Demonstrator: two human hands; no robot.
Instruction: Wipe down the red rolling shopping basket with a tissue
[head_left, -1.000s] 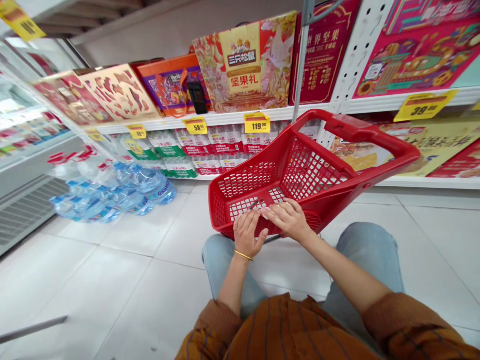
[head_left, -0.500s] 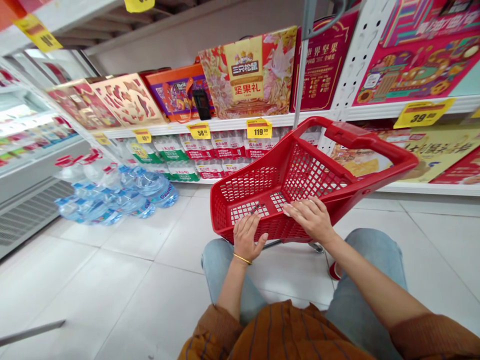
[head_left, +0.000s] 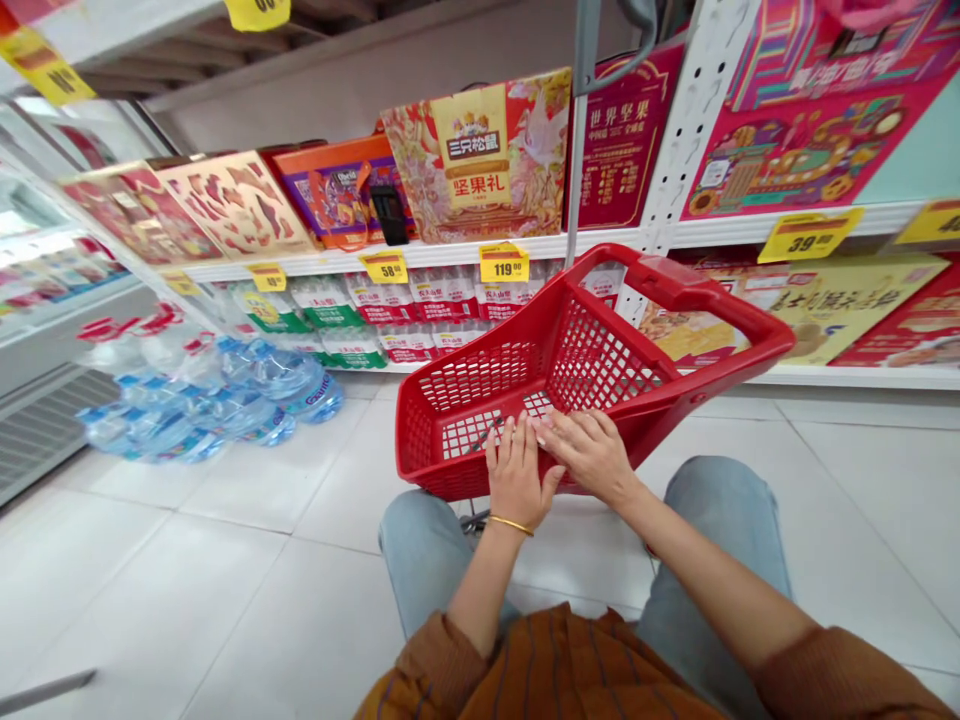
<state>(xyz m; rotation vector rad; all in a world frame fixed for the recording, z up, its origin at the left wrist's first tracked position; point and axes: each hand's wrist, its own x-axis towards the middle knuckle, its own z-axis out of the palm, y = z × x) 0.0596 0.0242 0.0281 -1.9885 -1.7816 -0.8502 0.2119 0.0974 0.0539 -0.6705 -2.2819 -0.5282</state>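
Note:
A red plastic shopping cart (head_left: 480, 365) with a mesh basket stands sideways before my knees, its handle up on the right. Over its near rim lies my left hand (head_left: 517, 475), fingers stretched and pointing away from me, thumb out to the side. A gold bangle circles that wrist. My right hand (head_left: 589, 450) rests on the same rim just to the right, fingers long and loosely together. Its fingertips meet or nearly meet those of the left. Neither hand wraps round anything. A small dark thin object, too unclear to name, shows on the basket floor.
Behind the cart, a shelf (head_left: 450, 252) carries nut gift boxes (head_left: 480, 160) with yellow price tags. Bottled-water packs (head_left: 386, 305) sit beneath it. Large blue water bottles (head_left: 217, 400) stand on the floor at left, beside a chiller (head_left: 45, 420). A grey metal post (head_left: 577, 160) rises behind the cart.
My left hand has slid right along the rim and my right hand slightly left, so they now lie side by side. The view has shifted a little, moving the scene leftward.

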